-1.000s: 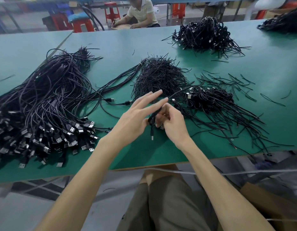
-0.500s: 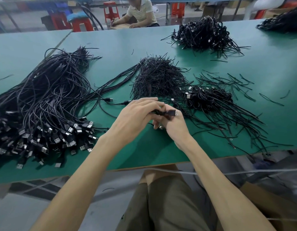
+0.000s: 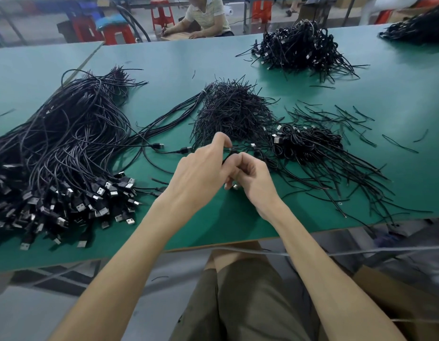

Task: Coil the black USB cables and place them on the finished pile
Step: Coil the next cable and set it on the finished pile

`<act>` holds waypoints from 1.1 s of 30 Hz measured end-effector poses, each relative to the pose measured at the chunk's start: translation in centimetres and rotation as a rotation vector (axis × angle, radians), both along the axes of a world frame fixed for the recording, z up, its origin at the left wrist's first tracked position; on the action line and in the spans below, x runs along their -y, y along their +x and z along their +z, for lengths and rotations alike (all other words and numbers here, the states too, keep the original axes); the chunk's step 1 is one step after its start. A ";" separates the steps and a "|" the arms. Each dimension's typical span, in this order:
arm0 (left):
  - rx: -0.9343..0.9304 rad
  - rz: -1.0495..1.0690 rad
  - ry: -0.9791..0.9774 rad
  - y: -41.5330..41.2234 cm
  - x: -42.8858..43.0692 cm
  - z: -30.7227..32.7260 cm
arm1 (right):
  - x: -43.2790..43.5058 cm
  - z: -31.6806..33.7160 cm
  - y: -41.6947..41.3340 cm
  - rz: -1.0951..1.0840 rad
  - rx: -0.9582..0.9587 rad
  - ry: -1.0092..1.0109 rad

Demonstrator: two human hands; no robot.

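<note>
– Green table (image 3: pixel 164 57), black wire all over it. Landmark?
– Use the tie heap (image 3: pixel 233 112), mid-table. Everything is placed off that.
– Task thing?
– One cable (image 3: pixel 228 155), a small coil just on the near side of the tie heap, held off the table between both hands. Its silver plug (image 3: pixel 235 187) pokes out underneath.
– Fingers, left?
– The left hand (image 3: pixel 201 173) is near-left of the tie heap. Fingers curled, thumb and forefinger pinching the top of the coil.
– Right?
– The right hand (image 3: pixel 255 178) is straight on the near side of the tie heap, touching the left one. Fingers are curled round the coil and hide most of it; loop count, cannot tell.
– Finished stuff?
– The finished pile (image 3: pixel 309 143) is just right of the tie heap, meeting its edge. Coiled cables, tails fanning toward the near-right.
– Uncoiled stock?
– A big loose bundle (image 3: pixel 65 143) lies well left of the tie heap, plugs massed at its near end. A few strands run from it to the heap's left side.
– Anything else?
– Stray ties (image 3: pixel 336 114) scattered right of the tie heap, behind the finished pile. A far tangle (image 3: pixel 302 48) sits beyond it to the right. Another person (image 3: pixel 208 18) sits beyond the heap, past the table's far edge, red stool (image 3: pixel 161 11) just beside.
</note>
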State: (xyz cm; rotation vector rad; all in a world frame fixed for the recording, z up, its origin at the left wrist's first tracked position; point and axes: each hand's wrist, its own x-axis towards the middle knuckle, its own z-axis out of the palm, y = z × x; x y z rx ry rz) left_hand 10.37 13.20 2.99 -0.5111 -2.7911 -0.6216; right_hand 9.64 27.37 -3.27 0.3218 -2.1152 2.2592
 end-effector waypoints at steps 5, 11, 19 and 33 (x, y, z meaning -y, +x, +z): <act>0.169 -0.082 0.189 -0.3 0.3 0.3 | -0.1 -0.1 0.0 -0.032 -0.013 0.041; 0.529 -0.330 0.443 -0.9 1.8 0.3 | -0.5 -0.6 -0.4 -0.096 -0.023 0.075; 0.177 0.043 -0.125 -0.6 1.5 -0.3 | 0.0 -0.4 -0.1 -0.058 -0.011 0.056; 0.656 0.013 0.611 -1.3 1.2 -1.6 | 0.0 -0.5 -0.3 -0.082 0.005 0.057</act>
